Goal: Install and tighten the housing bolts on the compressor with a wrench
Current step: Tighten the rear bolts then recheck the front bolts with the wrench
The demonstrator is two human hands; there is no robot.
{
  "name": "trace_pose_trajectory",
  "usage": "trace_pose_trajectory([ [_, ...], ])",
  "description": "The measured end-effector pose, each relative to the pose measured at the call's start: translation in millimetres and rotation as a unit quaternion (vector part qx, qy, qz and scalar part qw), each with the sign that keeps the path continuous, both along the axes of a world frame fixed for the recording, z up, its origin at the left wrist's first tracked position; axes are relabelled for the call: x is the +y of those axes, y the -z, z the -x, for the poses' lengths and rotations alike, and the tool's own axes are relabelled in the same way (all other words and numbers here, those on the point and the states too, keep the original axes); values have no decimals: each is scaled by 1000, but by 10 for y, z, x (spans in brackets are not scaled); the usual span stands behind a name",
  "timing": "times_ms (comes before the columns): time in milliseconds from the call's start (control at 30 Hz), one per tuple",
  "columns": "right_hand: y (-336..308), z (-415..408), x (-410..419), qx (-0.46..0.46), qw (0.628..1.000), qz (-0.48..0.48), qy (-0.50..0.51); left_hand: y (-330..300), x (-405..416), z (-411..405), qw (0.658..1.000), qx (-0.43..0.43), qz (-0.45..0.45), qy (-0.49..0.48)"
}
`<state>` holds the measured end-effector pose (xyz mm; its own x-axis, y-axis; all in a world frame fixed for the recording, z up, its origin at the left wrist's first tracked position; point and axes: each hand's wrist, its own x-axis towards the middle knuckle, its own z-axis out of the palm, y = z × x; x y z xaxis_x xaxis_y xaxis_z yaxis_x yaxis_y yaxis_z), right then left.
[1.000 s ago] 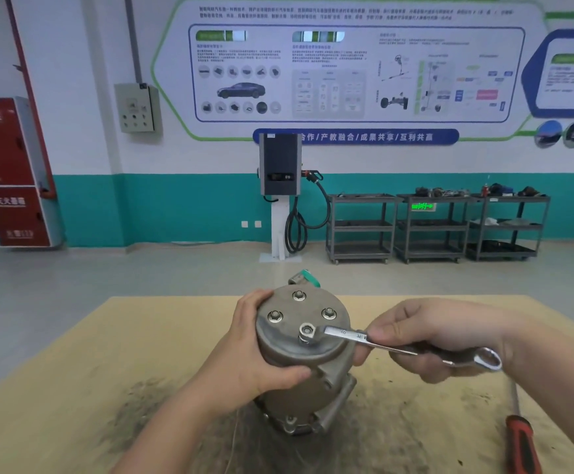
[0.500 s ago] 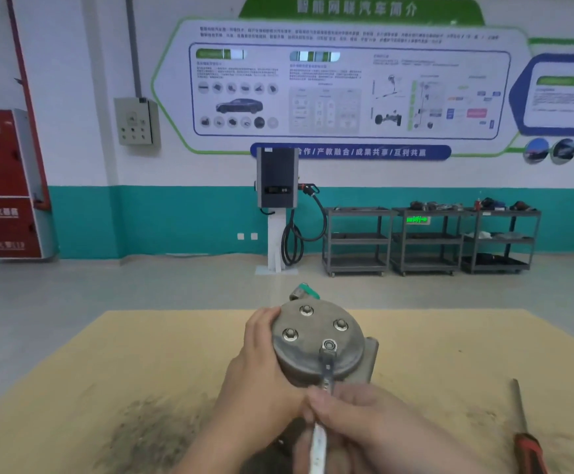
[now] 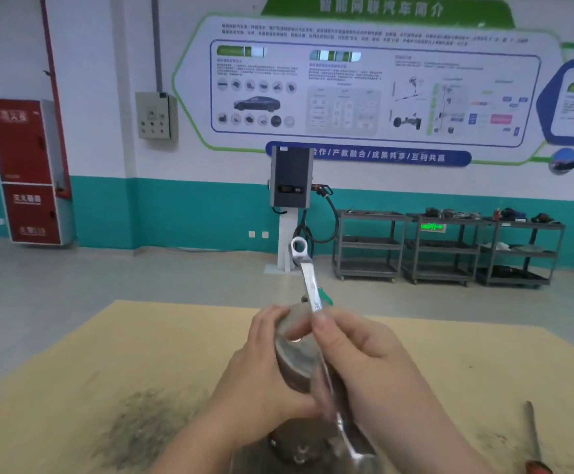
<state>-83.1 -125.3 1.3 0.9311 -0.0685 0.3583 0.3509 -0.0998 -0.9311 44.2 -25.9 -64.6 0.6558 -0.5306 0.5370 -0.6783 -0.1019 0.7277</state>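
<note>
1. Desk (image 3: 73,388): tan surface fills the lower field, with a dark gritty smear at about 8 o'clock from the work. A red-handled tool (image 3: 535,443) lies at the 4 o'clock edge, well apart from both hands.

2. Compressor (image 3: 295,357): stands on the desk at centre, bolted end face turned up and toward the camera. Most of that face is hidden behind the hands; the bolts cannot be counted or checked for seating.

3. Left hand (image 3: 261,381): fingers clenched round the 9 o'clock side of the compressor body, thumb across the front, steadying it.

4. Right hand (image 3: 367,364): fingers grasping the wrench mid-shank, at 3 o'clock of the compressor.

5. Wrench (image 3: 311,285): combination type, blurred. Ring end points up toward 12 o'clock, clear of the part. The other end runs down toward 5 o'clock; whether it sits on anything cannot be told.

6. Step in hand, as judged: tightening phase, with the wrench apparently off the bolts and being repositioned between bites.

7. Next move, as judged: bring a wrench end squarely onto a bolt head before any force is applied, with the left hand bracing against the turn. A part-seated jaw risks slipping and rounding the head.
</note>
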Motion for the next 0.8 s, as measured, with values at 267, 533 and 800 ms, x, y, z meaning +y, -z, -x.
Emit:
trace_pose_trajectory([
  [267,-180,113,-721,246,959,90,-105,-23,106,-250,996,-17,-84,36],
  [533,-89,74,-989,264,940,149,-155,-21,104,-250,996,0,-85,34],
  [800,23,-8,-994,270,931,15,-247,38,98,-174,998,-3,-67,-6],
])
